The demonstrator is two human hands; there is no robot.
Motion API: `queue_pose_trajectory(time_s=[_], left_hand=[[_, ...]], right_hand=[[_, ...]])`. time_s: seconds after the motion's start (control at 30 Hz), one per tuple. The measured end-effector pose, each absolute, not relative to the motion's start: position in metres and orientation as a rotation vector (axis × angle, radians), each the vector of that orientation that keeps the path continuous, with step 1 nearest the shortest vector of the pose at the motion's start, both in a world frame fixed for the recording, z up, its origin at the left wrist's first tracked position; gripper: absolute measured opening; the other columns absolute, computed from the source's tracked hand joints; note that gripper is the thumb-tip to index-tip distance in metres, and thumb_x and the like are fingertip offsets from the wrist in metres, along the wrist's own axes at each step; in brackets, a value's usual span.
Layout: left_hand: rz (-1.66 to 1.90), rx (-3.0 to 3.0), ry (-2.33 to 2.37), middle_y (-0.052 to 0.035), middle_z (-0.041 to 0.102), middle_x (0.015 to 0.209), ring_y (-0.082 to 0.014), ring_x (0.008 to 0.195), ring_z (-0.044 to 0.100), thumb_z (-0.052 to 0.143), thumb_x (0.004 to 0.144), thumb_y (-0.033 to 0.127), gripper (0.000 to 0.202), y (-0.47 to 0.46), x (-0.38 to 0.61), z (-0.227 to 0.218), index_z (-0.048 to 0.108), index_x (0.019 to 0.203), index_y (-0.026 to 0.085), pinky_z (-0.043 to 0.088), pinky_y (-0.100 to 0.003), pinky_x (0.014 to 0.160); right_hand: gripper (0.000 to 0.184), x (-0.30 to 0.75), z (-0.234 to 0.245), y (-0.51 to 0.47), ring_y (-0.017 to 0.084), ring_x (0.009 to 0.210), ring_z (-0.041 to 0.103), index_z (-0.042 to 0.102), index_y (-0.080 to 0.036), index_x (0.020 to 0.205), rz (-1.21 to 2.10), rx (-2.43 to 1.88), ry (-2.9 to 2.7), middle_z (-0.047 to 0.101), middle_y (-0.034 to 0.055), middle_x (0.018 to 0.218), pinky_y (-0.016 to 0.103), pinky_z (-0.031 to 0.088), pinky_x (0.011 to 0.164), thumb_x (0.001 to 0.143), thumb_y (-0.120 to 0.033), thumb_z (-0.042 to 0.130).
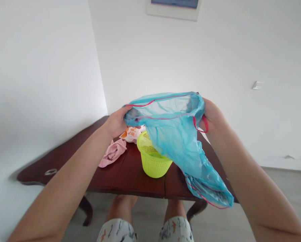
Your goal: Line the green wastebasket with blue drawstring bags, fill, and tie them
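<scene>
A thin blue drawstring trash bag point(175, 134) is stretched between both hands, its mouth spread wide with red drawstrings along the rim. My left hand point(117, 122) grips the rim at the left side, and my right hand point(212, 112) grips it at the right; some fingers of each are hidden behind the plastic. The bag's body hangs down to the right, where more blue plastic with a red string droops over the table's front edge. Below and partly behind the bag, a yellow-green perforated plastic basket point(154, 166) stands upright on the table.
On the dark red-brown wooden table point(130, 178) lie a crumpled pink cloth point(112, 153) and a white package with orange print point(131, 134), left of the basket. A small ring-like item point(51, 171) is near the left end. White walls stand behind and to the left.
</scene>
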State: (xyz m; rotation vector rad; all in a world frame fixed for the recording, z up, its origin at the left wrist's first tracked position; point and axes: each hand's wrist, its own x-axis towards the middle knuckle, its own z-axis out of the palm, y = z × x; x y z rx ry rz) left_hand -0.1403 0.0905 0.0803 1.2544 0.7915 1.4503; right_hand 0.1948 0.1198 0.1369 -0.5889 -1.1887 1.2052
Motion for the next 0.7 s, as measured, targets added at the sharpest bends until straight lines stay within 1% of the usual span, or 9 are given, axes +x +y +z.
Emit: queue_pose_trajectory(time_s=[0.07,0.13,0.17,0.23,0.33,0.43,0.53,0.6,0.7], left_hand=[[1.403,1.130,0.632,-0.0051,0.082,0.084,-0.0237,0.073,0.083,0.073,0.112,0.044,0.029,0.090,-0.148,0.087,0.080,0.100,0.019,0.074,-0.037,0.072],[1.388,1.062,0.518,-0.0035,0.080,0.080,-0.0202,0.067,0.080,0.067,0.116,0.037,0.030,0.090,-0.153,0.094,0.079,0.096,0.018,0.073,-0.032,0.066],[1.404,1.041,0.478,-0.0029,0.080,0.079,-0.0187,0.065,0.079,0.064,0.118,0.036,0.032,0.091,-0.155,0.097,0.078,0.094,0.019,0.071,-0.029,0.064],[1.469,1.013,0.442,-0.0025,0.081,0.080,-0.0175,0.067,0.080,0.063,0.121,0.037,0.035,0.098,-0.156,0.102,0.078,0.095,0.019,0.070,-0.025,0.063],[1.504,0.966,0.478,-0.0031,0.083,0.080,-0.0173,0.068,0.082,0.067,0.121,0.040,0.035,0.116,-0.152,0.112,0.078,0.096,0.019,0.072,-0.024,0.069],[1.431,0.913,0.537,-0.0047,0.083,0.077,-0.0174,0.063,0.081,0.068,0.119,0.035,0.032,0.135,-0.146,0.132,0.078,0.095,0.016,0.073,-0.025,0.068],[1.427,0.930,0.500,-0.0057,0.084,0.077,-0.0186,0.062,0.080,0.066,0.116,0.027,0.024,0.142,-0.139,0.158,0.081,0.100,0.016,0.072,-0.026,0.065],[1.468,0.976,0.447,-0.0055,0.086,0.080,-0.0197,0.065,0.080,0.067,0.113,0.026,0.019,0.138,-0.135,0.169,0.083,0.107,0.019,0.072,-0.027,0.066],[1.494,1.039,0.490,-0.0046,0.086,0.082,-0.0207,0.067,0.080,0.074,0.109,0.027,0.011,0.124,-0.129,0.162,0.082,0.107,0.020,0.072,-0.029,0.067]], right_hand=[[0.025,0.190,0.141,0.127,0.022,0.079,0.075,0.073,-0.028,0.093,1.117,-0.591,-1.245,0.075,0.0001,0.081,0.033,0.072,0.076,0.096,-0.041,0.094],[0.027,0.186,0.143,0.137,0.016,0.072,0.069,0.075,-0.026,0.097,1.017,-0.610,-1.315,0.073,-0.0025,0.080,0.027,0.066,0.070,0.095,-0.041,0.097],[0.027,0.185,0.143,0.143,0.015,0.069,0.065,0.075,-0.025,0.098,0.997,-0.647,-1.352,0.071,-0.0032,0.080,0.025,0.063,0.068,0.095,-0.041,0.097],[0.028,0.184,0.143,0.158,0.014,0.068,0.062,0.074,-0.024,0.096,1.028,-0.810,-1.384,0.069,-0.0028,0.078,0.026,0.060,0.067,0.095,-0.038,0.098],[0.032,0.185,0.143,0.181,0.017,0.071,0.063,0.067,-0.024,0.091,1.056,-1.043,-1.316,0.067,-0.0013,0.075,0.030,0.062,0.069,0.093,-0.033,0.098],[0.034,0.190,0.149,0.198,0.017,0.075,0.064,0.061,-0.026,0.092,0.993,-1.063,-1.255,0.067,-0.0017,0.079,0.030,0.062,0.071,0.096,-0.033,0.094],[0.031,0.198,0.155,0.206,0.016,0.081,0.065,0.057,-0.028,0.097,0.856,-0.938,-1.207,0.065,-0.0037,0.086,0.026,0.063,0.075,0.104,-0.040,0.085],[0.029,0.205,0.153,0.203,0.015,0.083,0.067,0.057,-0.030,0.101,0.727,-0.779,-1.178,0.064,-0.0050,0.089,0.026,0.064,0.078,0.109,-0.046,0.081],[0.030,0.219,0.132,0.185,0.015,0.083,0.069,0.059,-0.031,0.105,0.639,-0.630,-1.198,0.064,-0.0060,0.089,0.029,0.069,0.081,0.109,-0.051,0.081]])
